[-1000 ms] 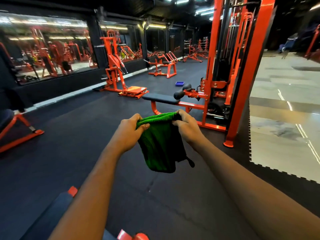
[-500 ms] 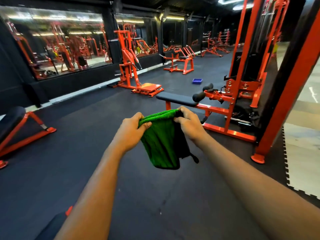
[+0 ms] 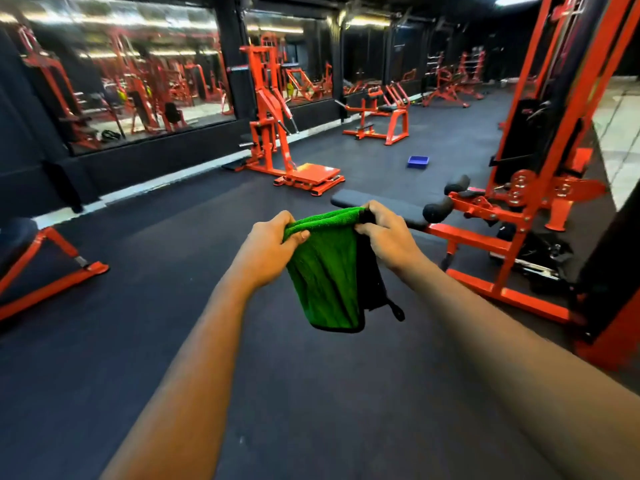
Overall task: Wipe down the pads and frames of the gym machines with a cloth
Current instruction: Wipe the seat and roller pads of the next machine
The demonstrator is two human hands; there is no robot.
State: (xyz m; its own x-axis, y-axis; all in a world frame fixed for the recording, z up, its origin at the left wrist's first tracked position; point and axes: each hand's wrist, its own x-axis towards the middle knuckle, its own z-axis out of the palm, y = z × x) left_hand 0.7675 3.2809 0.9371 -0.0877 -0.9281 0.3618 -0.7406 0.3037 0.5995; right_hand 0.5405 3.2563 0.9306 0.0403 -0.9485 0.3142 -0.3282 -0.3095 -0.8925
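Both arms reach forward, and the two grips meet at the top edge of a green cloth (image 3: 325, 271) held in the air above the dark rubber floor (image 3: 166, 289). The left grip (image 3: 266, 245) has its fingers curled over the cloth's left top corner, with the thumb pressing the folded hem from the near side. The right grip (image 3: 389, 233) pinches the opposite corner, its fingers closed tight round bunched fabric where a black backing layer shows. Between the grips the hem sags only slightly. Below them the cloth hangs doubled, green face toward the camera, with black trim along its bottom edge and a small black loop dangling under the right grip. Just beyond the right grip lies the long black pad (image 3: 349, 199) of a seated machine, which the cloth does not touch. To the right of that grip are two black roller pads (image 3: 438, 210) and the orange frame (image 3: 485, 237) of a tall cable tower. Farther beyond the right grip a small blue tray (image 3: 418, 161) sits on the floor. Beyond the left grip an orange machine (image 3: 268, 133) with a flat footplate stands before a mirrored wall (image 3: 121, 81). Well to the left of the left grip is an orange-legged bench (image 3: 52, 252).
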